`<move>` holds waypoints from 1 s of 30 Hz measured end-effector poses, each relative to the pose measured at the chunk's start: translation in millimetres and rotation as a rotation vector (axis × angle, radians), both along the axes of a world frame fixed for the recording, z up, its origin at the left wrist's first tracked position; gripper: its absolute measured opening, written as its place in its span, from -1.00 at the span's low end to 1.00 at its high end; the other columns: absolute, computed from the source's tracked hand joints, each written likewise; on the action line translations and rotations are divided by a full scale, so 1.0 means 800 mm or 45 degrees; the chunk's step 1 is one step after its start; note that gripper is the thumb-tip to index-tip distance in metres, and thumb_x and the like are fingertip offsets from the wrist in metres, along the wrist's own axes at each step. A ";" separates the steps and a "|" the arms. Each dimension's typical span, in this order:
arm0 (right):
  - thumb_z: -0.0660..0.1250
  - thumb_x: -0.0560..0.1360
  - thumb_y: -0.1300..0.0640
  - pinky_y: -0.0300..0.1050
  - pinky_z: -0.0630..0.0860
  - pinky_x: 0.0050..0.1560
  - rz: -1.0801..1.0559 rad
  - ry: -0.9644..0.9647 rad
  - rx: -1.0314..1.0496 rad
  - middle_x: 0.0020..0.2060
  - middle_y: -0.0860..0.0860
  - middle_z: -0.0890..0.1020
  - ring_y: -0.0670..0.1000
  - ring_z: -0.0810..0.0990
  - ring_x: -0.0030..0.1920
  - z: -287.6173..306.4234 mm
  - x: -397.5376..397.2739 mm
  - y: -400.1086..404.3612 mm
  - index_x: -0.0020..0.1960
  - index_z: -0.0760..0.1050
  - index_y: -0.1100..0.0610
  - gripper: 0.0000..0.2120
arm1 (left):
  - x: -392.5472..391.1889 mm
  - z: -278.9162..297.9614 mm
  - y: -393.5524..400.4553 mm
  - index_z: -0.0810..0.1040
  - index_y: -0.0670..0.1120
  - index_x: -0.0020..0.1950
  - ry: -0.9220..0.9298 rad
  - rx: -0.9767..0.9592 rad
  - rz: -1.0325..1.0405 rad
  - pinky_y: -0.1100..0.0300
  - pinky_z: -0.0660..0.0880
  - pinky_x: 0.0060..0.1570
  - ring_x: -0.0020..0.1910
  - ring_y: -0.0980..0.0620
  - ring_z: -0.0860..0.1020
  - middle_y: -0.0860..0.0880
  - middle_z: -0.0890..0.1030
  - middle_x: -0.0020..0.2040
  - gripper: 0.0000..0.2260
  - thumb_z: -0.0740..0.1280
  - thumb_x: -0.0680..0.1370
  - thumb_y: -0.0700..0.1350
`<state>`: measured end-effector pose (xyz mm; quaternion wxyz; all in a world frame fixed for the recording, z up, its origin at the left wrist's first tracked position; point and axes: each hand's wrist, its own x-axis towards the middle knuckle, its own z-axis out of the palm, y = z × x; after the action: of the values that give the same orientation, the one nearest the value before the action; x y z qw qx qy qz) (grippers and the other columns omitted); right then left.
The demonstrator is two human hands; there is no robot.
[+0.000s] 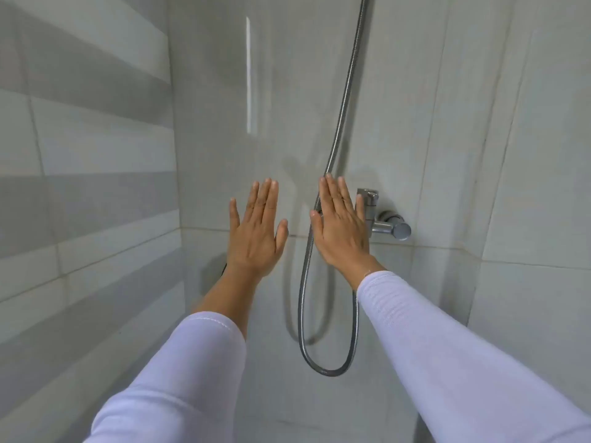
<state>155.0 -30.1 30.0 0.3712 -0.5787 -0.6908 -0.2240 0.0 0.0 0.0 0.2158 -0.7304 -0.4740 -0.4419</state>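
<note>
Both of my hands are raised in front of a grey tiled shower wall, backs toward me and fingers straight. My left hand is held flat with nothing in it. My right hand is also flat and empty, and it overlaps a metal shower hose in the picture. Just right of that hand a steel tap sticks out of the wall. Both forearms wear white sleeves. Whether the palms touch the wall cannot be told.
The hose hangs from above, loops low under my right wrist and rises again behind the arm. A striped tiled side wall closes the left side. Another tiled wall stands to the right.
</note>
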 end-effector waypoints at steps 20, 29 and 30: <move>-0.12 0.64 0.02 0.07 -0.10 0.53 0.305 -0.091 -0.574 0.56 -0.05 -0.04 -0.05 -0.12 0.56 -0.158 -0.133 0.091 0.54 -0.13 0.07 -0.50 | -0.159 -0.116 0.036 -0.17 -0.08 0.57 0.140 -0.460 0.472 -0.14 -0.10 0.51 0.57 -0.01 -0.13 -0.02 -0.08 0.60 -0.42 0.04 0.64 0.01; -0.06 0.64 0.05 0.09 0.11 0.51 0.309 0.041 -0.682 0.55 0.00 0.08 0.01 0.04 0.55 -0.206 -0.148 0.165 0.54 -0.03 0.09 -0.51 | -0.155 -0.153 0.126 0.12 -0.06 0.53 0.162 -0.663 0.471 -0.06 0.10 0.46 0.51 0.00 0.19 -0.03 0.25 0.51 -0.56 0.05 0.64 -0.08; -0.04 0.63 0.06 0.07 0.17 0.48 0.311 0.067 -0.681 0.54 0.01 0.13 0.03 0.10 0.53 -0.211 -0.150 0.173 0.53 0.01 0.10 -0.52 | -0.152 -0.158 0.137 0.16 -0.06 0.51 0.168 -0.682 0.474 -0.04 0.15 0.42 0.47 -0.01 0.25 -0.04 0.30 0.48 -0.58 0.06 0.64 -0.09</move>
<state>34.9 108.2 -138.6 0.2475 -0.5743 -0.7799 0.0275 -121.9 109.3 -126.2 0.1233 -0.6891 -0.6836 -0.2065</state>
